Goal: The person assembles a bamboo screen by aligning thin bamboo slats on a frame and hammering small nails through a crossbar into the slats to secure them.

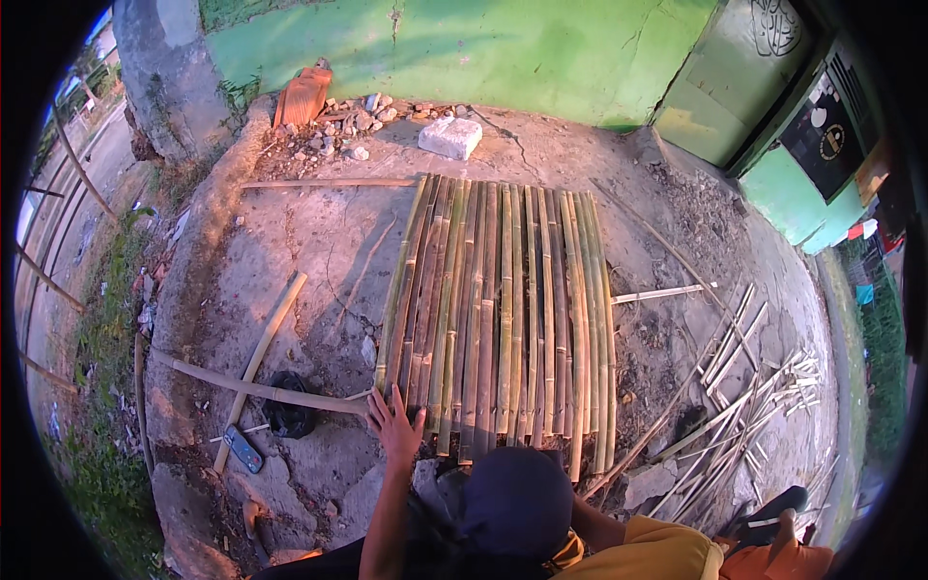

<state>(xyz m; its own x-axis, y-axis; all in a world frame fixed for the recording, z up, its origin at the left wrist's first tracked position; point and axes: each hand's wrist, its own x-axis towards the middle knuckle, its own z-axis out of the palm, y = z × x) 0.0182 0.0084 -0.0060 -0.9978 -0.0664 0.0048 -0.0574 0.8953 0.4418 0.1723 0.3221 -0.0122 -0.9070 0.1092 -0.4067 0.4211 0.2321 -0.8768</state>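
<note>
My left hand [394, 425] rests with fingers spread at the near left corner of a row of split bamboo slats [507, 309]. Its fingertips meet the end of a long bamboo strip [261, 389] running off to the left. Side by side, the slats lie lengthwise away from me, their near ends uneven. A person's dark cap [517, 498] and yellow sleeve [643, 556] fill the lower middle and hide part of the near ends. That person's forearm [597, 527] reaches under the cap, its hand hidden. My right hand is out of view.
Left of the slats lie a bamboo piece [275, 329], a black bundle [288, 418] and a dark phone-like device [244, 449]. Thin offcuts [739, 425] pile up at the right. A white block [450, 138] and rubble [358, 121] sit near the green wall [464, 58].
</note>
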